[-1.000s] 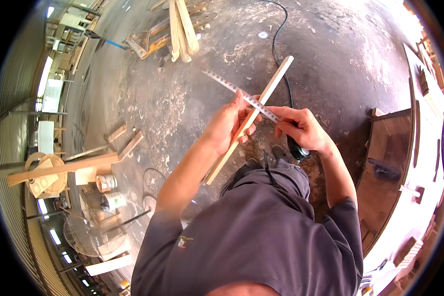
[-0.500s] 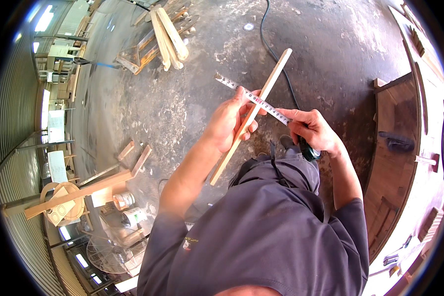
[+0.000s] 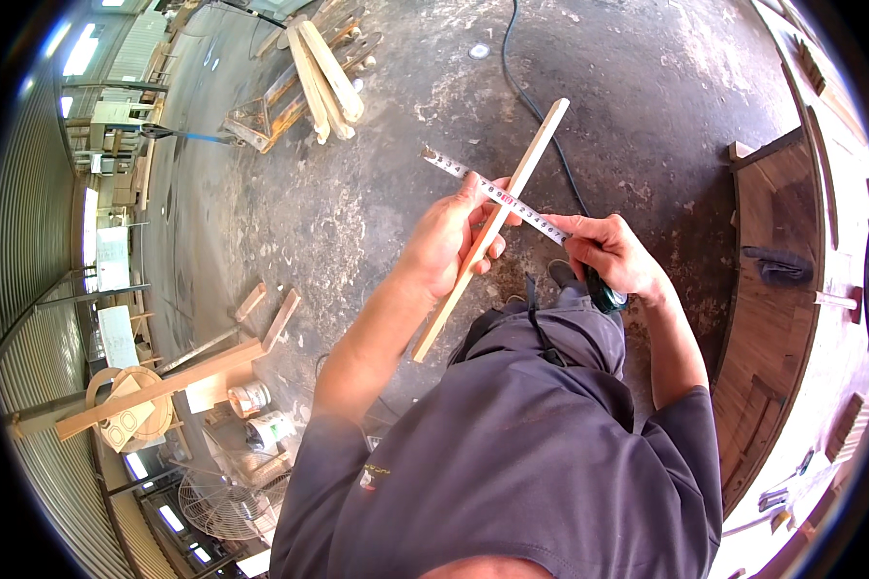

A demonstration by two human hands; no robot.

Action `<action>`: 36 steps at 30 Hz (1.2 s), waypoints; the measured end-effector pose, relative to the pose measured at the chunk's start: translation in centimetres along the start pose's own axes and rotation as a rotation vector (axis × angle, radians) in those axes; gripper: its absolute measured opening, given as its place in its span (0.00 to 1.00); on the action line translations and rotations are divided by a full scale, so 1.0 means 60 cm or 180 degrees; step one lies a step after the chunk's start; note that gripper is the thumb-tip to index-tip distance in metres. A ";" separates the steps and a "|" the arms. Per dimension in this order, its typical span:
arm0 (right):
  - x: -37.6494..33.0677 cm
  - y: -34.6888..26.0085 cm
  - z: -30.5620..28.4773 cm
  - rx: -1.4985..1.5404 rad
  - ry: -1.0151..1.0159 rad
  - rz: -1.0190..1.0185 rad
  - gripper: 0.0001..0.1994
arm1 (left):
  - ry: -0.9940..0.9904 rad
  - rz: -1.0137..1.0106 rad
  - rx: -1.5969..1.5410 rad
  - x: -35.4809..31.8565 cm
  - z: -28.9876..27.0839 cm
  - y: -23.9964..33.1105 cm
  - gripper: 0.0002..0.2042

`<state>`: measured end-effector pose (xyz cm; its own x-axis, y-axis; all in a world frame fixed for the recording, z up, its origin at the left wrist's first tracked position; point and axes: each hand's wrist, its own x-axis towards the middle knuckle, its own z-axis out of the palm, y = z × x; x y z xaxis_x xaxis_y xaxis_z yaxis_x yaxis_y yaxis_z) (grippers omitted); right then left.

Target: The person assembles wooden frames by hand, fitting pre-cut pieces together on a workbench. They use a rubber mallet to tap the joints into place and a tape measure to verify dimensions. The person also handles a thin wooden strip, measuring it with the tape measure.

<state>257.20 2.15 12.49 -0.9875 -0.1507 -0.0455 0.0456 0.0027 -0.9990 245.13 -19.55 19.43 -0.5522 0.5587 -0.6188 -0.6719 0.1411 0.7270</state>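
My left hand (image 3: 451,232) is closed round a narrow, pale wood strip (image 3: 480,243), which slants from upper right to lower left. Its thumb presses on the white blade of a tape measure (image 3: 531,213) that lies across the strip. The blade's free end sticks out past my thumb to the upper left. My right hand (image 3: 616,256) grips the dark green case of the tape measure, mostly hidden in the palm, with the index finger stretched along the blade near the case. Where the blade crosses the strip, a red mark shows.
Several pale wood pieces (image 3: 323,82) lie on a wooden dolly at the upper left. A dark hose (image 3: 526,96) runs over the concrete floor. At right stands a wooden cabinet (image 3: 772,367) with a dark cloth (image 3: 782,267). A wire fan (image 3: 224,502) and planks (image 3: 164,386) are lower left.
The hands, strip and tape measure hold almost the same pose. The surroundings have shifted slightly in the picture with a small head movement.
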 end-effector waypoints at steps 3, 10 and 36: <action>-0.001 0.003 -0.002 0.0009 -0.0004 -0.0034 0.29 | 0.0001 -0.0012 0.0009 0.001 0.002 0.000 0.31; -0.001 0.013 -0.002 0.0074 0.0007 -0.0060 0.29 | -0.0015 -0.0017 -0.0045 0.006 0.001 -0.005 0.31; 0.021 0.001 -0.022 -0.1324 0.0370 -0.0469 0.25 | -0.0005 -0.0197 -0.0296 0.043 -0.008 0.002 0.30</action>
<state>255.76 3.26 12.39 -0.9904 -0.0672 0.1207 -0.1374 0.3900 -0.9105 243.41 -18.47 17.79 -0.5075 0.5525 -0.6612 -0.7477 0.0990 0.6566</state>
